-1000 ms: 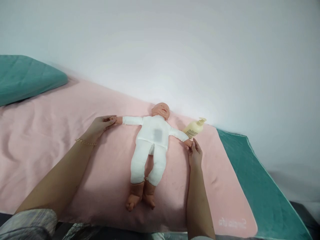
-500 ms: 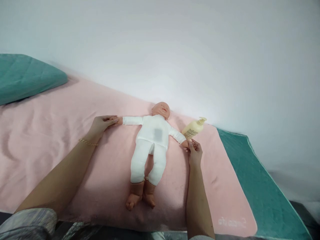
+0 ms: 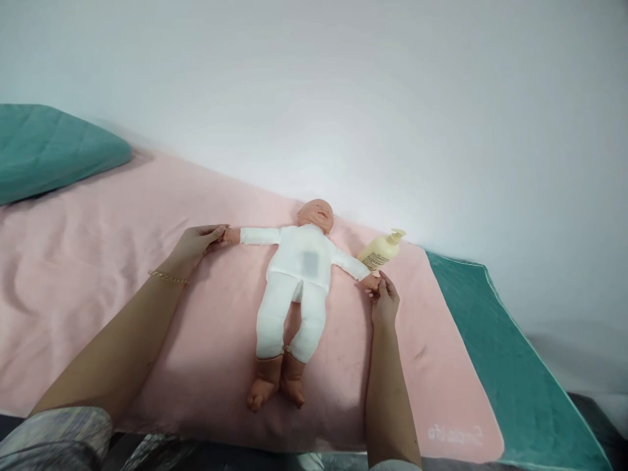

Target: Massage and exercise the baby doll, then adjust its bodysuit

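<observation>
A baby doll (image 3: 299, 258) in white clothes lies on its back on a pink sheet (image 3: 210, 353), head toward the wall and both arms spread sideways. At the left, my left hand (image 3: 200, 242) pinches the doll's hand between thumb and fingers. My right hand (image 3: 386, 297) grips the doll's other hand at the right, with the fingertips closed on it. Just beyond my right hand, a pale yellow pump bottle (image 3: 381, 250) lies tilted on the sheet. The doll's bare brown feet point toward me.
A folded green quilted cloth (image 3: 59, 147) lies at the far left. Another green cloth (image 3: 510, 353) extends from under the pink sheet at the right. Behind the bed stands a white wall (image 3: 314, 98).
My left hand has shifted slightly left, toward the tips of the doll's fingers. My right hand has moved slightly up and right. The doll's body and the bottle have stayed put.
</observation>
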### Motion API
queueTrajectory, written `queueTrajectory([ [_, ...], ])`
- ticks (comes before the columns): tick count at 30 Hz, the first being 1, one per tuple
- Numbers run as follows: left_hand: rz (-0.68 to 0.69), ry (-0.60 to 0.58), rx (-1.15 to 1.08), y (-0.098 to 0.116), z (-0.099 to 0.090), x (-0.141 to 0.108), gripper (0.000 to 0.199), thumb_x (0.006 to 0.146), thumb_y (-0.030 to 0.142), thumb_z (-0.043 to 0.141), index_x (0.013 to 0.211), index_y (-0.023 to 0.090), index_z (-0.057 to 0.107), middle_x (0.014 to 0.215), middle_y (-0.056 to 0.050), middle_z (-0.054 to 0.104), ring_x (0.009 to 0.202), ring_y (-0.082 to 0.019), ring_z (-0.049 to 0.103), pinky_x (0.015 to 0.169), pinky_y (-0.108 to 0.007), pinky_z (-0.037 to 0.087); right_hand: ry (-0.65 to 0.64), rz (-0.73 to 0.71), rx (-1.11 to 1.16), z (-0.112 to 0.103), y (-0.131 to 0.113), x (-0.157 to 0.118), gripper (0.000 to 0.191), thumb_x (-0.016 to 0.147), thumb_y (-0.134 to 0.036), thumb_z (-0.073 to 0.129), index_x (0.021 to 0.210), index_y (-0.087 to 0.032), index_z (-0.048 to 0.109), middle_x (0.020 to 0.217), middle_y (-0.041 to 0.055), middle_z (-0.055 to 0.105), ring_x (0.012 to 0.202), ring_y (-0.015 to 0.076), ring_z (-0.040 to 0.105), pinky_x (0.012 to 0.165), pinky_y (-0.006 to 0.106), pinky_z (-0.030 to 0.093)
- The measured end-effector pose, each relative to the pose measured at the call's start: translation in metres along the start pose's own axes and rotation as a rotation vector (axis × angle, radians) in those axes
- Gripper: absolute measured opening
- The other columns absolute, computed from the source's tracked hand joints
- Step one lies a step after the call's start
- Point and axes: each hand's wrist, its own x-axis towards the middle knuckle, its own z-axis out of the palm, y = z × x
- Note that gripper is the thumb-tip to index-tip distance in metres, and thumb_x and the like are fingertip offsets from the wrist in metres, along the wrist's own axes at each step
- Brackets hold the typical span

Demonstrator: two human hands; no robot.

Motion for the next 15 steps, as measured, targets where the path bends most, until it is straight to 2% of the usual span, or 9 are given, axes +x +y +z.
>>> queueTrajectory([
  [4,-0.037,-0.051,-0.093,-0.004,-0.006,0.006,0.041,0.078,0.032,0.079,0.115,0.014,0.072,0.119,-0.010,0.071,0.114,-0.022,0.065,0.099,-0.028,0.053,-0.047,0.087,0.142,-0.001,-0.001,0.004,0.062,0.061,-0.042,0.086,0.116,-0.021,0.068,0.097,0.0025,0.071,0.062,0.0083,0.060,0.063,0.026,0.052],
  [7,-0.060,-0.065,-0.122,-0.003,-0.007,0.006,0.047,0.077,0.024,0.080,0.121,0.011,0.068,0.120,-0.009,0.070,0.112,-0.020,0.065,0.099,-0.025,0.053,-0.063,0.108,0.175,-0.001,-0.002,0.005,0.065,0.056,-0.040,0.090,0.115,-0.022,0.068,0.097,0.0018,0.070,0.065,0.0095,0.061,0.063,0.027,0.053],
  [15,-0.037,-0.031,-0.016,0.008,0.002,-0.012,0.064,0.065,0.035,0.089,0.122,0.012,0.069,0.118,-0.012,0.071,0.108,-0.025,0.067,0.095,-0.030,0.056,-0.077,0.099,0.162,0.000,-0.002,0.003,0.067,0.052,-0.037,0.094,0.112,-0.024,0.068,0.088,-0.0029,0.066,0.061,0.0075,0.061,0.062,0.024,0.054],
])
